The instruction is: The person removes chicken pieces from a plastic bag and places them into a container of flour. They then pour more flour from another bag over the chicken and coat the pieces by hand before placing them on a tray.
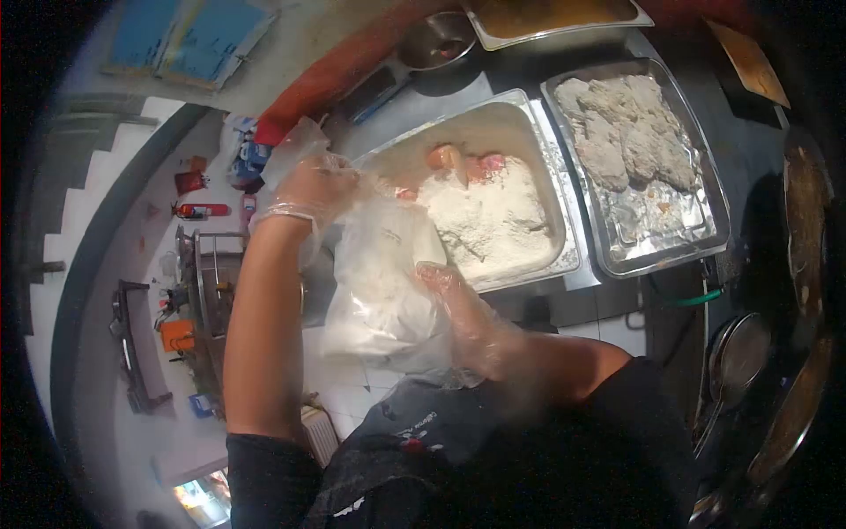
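My left hand (pixel 315 187), in a clear plastic glove, is closed around the top of a clear plastic bag of white flour (pixel 383 282). My right hand (pixel 463 304), also gloved, grips the bag's right side low down; its fingers behind the bag are hidden. The bag hangs in front of me at the near left edge of a deep metal pan (pixel 573 238). Inside that pan lies a heap of white flour (pixel 489 220), with pinkish raw meat pieces (pixel 454 160) partly covered at its far side.
To the right, a shallower metal tray (pixel 709 216) holds flour-coated pieces (pixel 630 132). A metal bowl (pixel 436 44) and a pan of brownish liquid (pixel 560 13) stand behind. Round wire strainers (pixel 742 353) lie at right. A fire extinguisher (pixel 203 211) is off to the left.
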A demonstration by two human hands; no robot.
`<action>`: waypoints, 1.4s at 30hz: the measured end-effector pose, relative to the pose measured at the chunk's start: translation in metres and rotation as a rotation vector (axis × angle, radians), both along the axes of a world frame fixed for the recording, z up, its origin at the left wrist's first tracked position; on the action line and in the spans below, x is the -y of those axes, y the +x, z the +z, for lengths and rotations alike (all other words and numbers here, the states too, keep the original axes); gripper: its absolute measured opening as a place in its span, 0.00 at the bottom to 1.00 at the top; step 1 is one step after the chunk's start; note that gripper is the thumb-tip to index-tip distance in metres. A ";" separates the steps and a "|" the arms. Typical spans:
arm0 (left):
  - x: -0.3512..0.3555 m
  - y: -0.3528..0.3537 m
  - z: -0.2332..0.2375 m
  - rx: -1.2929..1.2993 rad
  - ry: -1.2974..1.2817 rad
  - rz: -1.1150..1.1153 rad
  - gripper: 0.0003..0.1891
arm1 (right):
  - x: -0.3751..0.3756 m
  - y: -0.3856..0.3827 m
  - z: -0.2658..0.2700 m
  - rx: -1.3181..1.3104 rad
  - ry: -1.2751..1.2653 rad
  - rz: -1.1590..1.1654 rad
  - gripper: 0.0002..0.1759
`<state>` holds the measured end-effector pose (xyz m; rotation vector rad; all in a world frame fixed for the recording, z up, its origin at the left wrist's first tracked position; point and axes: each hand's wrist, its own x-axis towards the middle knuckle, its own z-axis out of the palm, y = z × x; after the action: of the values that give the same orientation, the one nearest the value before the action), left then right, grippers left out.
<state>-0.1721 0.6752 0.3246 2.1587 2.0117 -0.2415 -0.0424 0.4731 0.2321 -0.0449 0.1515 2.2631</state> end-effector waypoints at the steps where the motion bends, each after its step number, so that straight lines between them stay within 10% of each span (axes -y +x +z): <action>1: -0.002 -0.006 0.000 0.006 0.005 0.020 0.22 | -0.005 -0.010 -0.010 -0.006 0.019 0.003 0.38; 17: -0.035 -0.002 -0.010 0.190 0.094 -0.221 0.26 | -0.030 0.002 0.008 0.371 -0.140 -0.219 0.45; 26: -0.033 0.023 -0.014 0.200 0.062 -0.378 0.25 | -0.024 0.008 -0.007 0.081 0.012 -0.446 0.42; 32: -0.016 -0.033 0.033 0.259 0.071 -0.409 0.19 | -0.025 -0.046 0.010 0.658 0.042 -0.487 0.39; 42: -0.064 -0.236 0.067 0.702 0.311 -0.564 0.06 | -0.125 -0.171 0.034 1.842 0.917 -0.826 0.35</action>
<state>-0.4076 0.7397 0.3915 2.4608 1.0914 0.7067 -0.2133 0.5984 0.2659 -1.1962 -1.4639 0.6445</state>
